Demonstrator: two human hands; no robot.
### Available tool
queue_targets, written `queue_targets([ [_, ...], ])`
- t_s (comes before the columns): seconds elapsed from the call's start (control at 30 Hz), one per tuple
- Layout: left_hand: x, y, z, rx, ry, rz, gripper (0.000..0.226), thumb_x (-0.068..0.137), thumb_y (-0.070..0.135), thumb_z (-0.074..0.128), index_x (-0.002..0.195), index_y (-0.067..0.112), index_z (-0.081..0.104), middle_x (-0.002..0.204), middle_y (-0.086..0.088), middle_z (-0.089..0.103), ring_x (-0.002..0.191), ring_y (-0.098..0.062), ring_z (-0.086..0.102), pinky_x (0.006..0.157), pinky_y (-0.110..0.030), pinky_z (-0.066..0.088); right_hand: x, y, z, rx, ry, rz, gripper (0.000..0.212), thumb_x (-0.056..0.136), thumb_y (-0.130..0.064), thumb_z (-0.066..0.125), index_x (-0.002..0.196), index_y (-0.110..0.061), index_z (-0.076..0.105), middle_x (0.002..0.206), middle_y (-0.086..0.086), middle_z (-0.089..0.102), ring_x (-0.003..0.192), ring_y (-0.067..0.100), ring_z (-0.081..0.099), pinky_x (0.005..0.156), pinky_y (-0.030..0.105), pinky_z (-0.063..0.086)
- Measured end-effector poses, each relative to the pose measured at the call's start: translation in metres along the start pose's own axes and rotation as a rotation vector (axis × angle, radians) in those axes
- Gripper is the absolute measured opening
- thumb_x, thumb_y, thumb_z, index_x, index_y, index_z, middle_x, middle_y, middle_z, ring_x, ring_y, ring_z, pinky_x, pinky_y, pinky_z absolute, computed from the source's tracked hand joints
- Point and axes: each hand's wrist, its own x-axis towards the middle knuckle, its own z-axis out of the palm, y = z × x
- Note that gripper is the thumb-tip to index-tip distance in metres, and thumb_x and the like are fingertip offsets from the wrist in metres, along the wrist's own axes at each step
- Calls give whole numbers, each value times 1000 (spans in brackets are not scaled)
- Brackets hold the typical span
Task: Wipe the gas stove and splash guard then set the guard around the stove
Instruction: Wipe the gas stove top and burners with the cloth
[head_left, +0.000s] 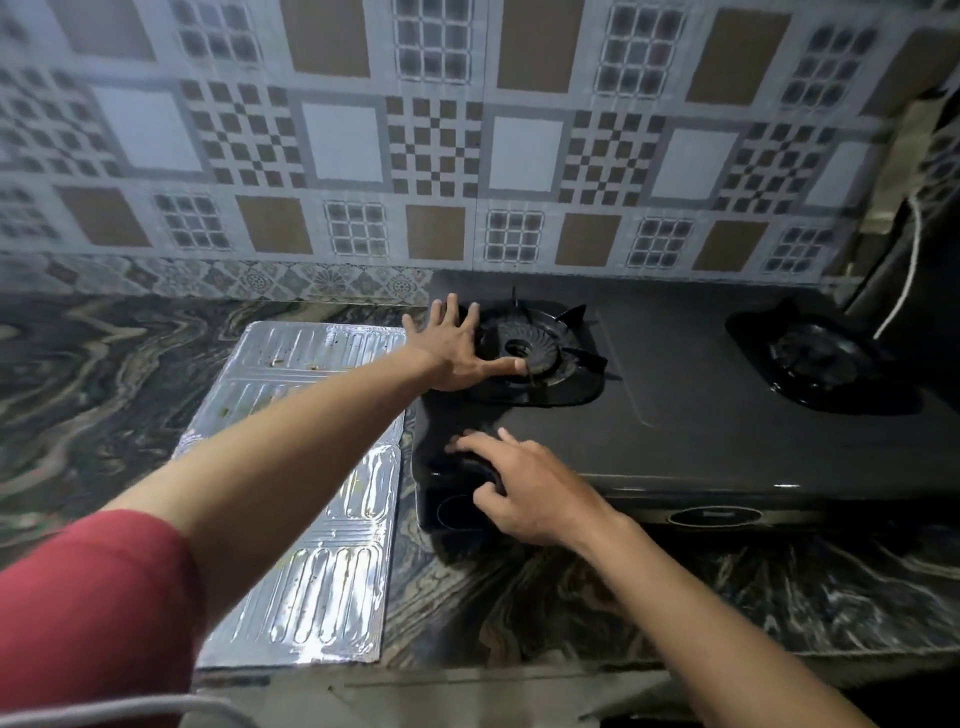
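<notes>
While the black gas stove (675, 395) sits on the marbled counter (104, 374) against the tiled wall (467, 130), both hands rest on its left end.

The foil splash guard (306, 499) lies flat on the counter just left of the stove, its right edge beside the stove's side and partly hidden under the left forearm. The stove's left burner (524, 351) and right burner (821, 358) both show. The left hand (457, 348) is spread flat and open at the left burner's edge, thumb on its ring, holding nothing. The right hand (519, 483) curls loosely over the front left corner; whether it grips anything there cannot be told.
</notes>
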Motion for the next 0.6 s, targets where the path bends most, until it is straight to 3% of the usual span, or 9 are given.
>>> queue_targets([
  [0.03,-4,0,-1,-22,22,1,117,72,94,30,160,23,-3,166,-12,-14,153,-31,-10,117,-66,-2,-1,1,-4,59,23,24,53,85,-12,52,134,-33,53,96,-8,68,101,6,61,93,29,46],
  [0.07,-8,-2,-2,-56,51,2,109,79,89,31,160,23,1,166,-13,-12,153,-32,-9,118,-65,-1,-2,4,-9,112,49,43,50,85,-11,52,130,-33,56,73,-14,62,75,-1,60,74,21,46],
  [0.13,-19,-7,-5,-137,122,-3,92,89,77,33,160,23,10,167,-14,-5,154,-31,-4,119,-62,2,-1,10,-16,187,105,81,47,84,-9,53,123,-35,61,56,-16,56,54,0,53,54,14,36],
  [0.2,-35,-12,-10,-219,204,-1,78,96,66,39,158,22,23,166,-15,9,154,-30,8,122,-57,11,0,17,-20,234,150,103,48,83,-11,52,121,-38,61,66,-17,62,55,1,54,55,15,38],
  [0.27,-56,-15,-15,-303,304,38,59,100,51,48,149,19,45,157,-14,38,145,-29,35,117,-43,30,2,23,-21,294,187,111,49,80,-14,50,119,-41,61,91,-11,69,68,2,58,67,24,48],
  [0.37,-90,-12,-16,-503,382,66,27,99,31,58,121,19,69,118,-2,72,105,-17,67,92,-31,51,4,23,-26,547,289,86,52,85,6,47,116,-31,66,112,-9,70,90,6,65,80,20,51],
  [0.47,-112,-8,-14,-815,235,11,19,93,19,63,110,19,73,96,-1,76,84,-13,69,78,-34,54,7,15,-36,874,423,111,56,84,20,44,107,-23,69,108,-5,71,100,9,66,85,20,53],
  [0.53,-123,-3,-17,-1027,47,-19,32,88,22,63,119,20,69,102,-3,75,91,-13,69,78,-35,52,9,11,-42,1069,441,143,54,84,19,43,106,-22,70,103,-2,74,96,13,68,85,29,55],
  [0.6,-131,2,-19,-1112,-8,-23,34,91,22,64,124,18,66,107,-5,73,96,-14,67,81,-37,51,9,6,-47,1204,403,129,50,86,17,42,113,-15,69,103,2,75,94,16,68,86,35,54],
])
